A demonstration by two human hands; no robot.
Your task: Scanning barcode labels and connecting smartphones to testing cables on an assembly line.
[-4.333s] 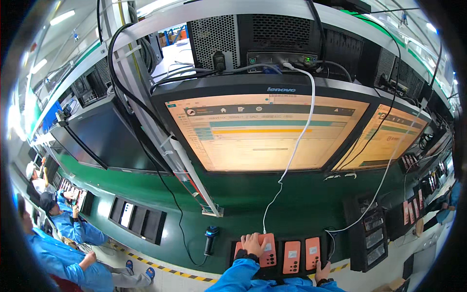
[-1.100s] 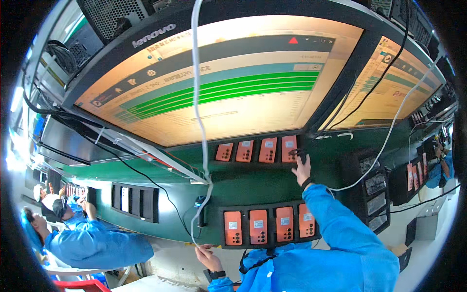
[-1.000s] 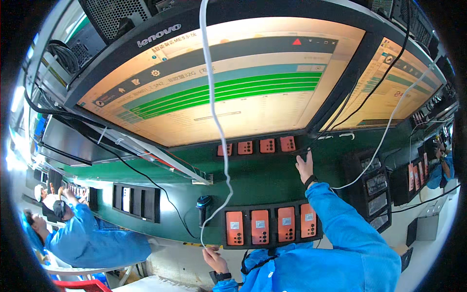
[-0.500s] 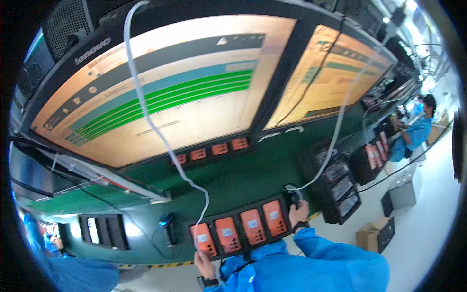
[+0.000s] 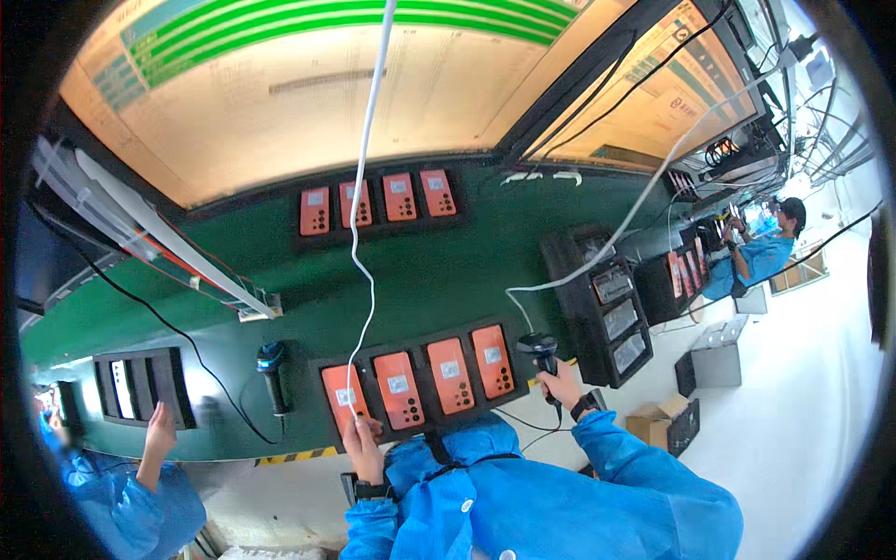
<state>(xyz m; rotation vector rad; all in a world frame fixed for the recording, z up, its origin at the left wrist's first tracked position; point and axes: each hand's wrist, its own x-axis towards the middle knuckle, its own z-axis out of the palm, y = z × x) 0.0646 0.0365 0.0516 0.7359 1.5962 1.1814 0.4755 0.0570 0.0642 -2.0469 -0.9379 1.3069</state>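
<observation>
My right hand is wrapped round the handle of a black handheld barcode scanner, just right of a black tray. In the tray lie several orange smartphones, backs up, each with a pale label. My left hand is at the tray's near left corner, beside the leftmost phone. Its fingers close on the lower end of a white cable that hangs across that phone. A second white cable reaches down to the scanner's head.
Behind the tray, a second tray of orange phones sits below a large monitor. Another scanner stands to the left, near a co-worker's hand and a dark tray. Stacked black trays stand right.
The view has tilted down toward the bench. My right hand now holds the scanner raised beside the tray. A co-worker's hand has come up at the left.
</observation>
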